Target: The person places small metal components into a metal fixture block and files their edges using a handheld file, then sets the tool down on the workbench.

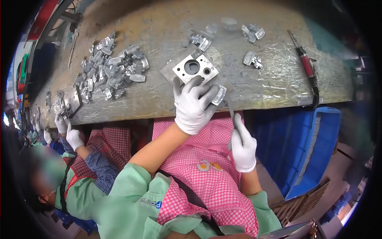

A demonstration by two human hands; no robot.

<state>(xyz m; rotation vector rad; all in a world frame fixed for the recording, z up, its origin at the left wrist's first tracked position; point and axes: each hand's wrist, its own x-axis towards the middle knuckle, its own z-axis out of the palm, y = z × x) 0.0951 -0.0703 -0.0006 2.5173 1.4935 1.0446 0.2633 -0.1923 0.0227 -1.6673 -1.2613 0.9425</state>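
Observation:
My left hand (195, 104), in a white glove with grey fingertips, pinches a small silver metal casting (219, 95) between thumb and fingers. Its other fingers reach over the near edge of a metal block (207, 67) with a large round hole and smaller holes. My right hand (243, 147), gloved the same way, is closed around a thin, flat file (231, 106) that points up beside the casting. Whether file and casting touch, I cannot tell. The grip end of the file is hidden in the glove.
A large pile of metal castings (115, 65) lies left on the bench (159, 104); several more (253, 59) lie behind and right of the block. A red-handled corded tool (306, 65) rests at right. Blue crates (292, 147) stand below the edge. A co-worker's gloved hands (73, 137) are at left.

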